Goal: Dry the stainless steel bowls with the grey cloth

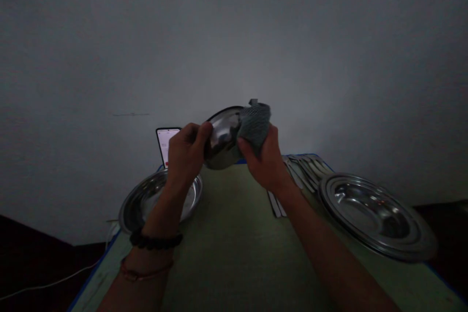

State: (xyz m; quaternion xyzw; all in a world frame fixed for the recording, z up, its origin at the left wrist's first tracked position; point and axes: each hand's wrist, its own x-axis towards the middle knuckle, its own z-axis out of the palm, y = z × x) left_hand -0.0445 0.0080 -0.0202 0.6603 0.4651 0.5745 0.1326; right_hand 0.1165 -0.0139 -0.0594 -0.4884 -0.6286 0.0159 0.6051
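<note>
The pale green table with a blue edge carries a round steel plate at the left and a wider ribbed steel plate at the right. Flat steel cutlery pieces lie in a row at the far right. A lit phone stands at the far left.

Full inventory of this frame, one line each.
steel dish: 1, silver, held tilted over the table
cloth: 1, grey, pressed on the steel dish's right edge
left plate: 1, silver, table's left side
right plate: 1 or a stack, silver, table's right side
cutlery: several, count unclear, silver, far right of table
phone: 1, lit screen, upright against the wall
table: 1, green top, blue edge
cable: 1, white, floor at left
wall: 1, grey-white, behind
bracelet: 1, dark beads, left wrist
left hand: 1, grips the steel dish's left rim
right hand: 1, holds the cloth
</note>
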